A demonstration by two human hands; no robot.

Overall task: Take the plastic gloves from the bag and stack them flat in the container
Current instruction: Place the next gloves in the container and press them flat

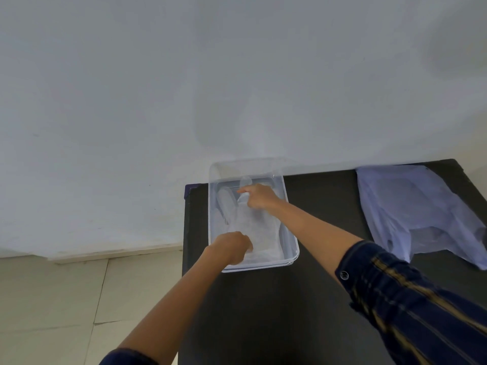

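A clear plastic container (291,248) stands on the dark table near its left edge. Inside it lies a clear plastic glove (259,227), spread flat with its fingers pointing away from me. My left hand (232,247) reaches into the near end of the container and pinches the glove's cuff. My right hand (259,196) is over the far end, its fingertips closed on a finger of the glove. A pale lavender plastic bag (411,206) lies flat at the table's right side.
The black table (303,299) has its left edge beside the container; beyond it a tiled floor (66,299) drops away. A white wall (184,88) rises directly behind the table.
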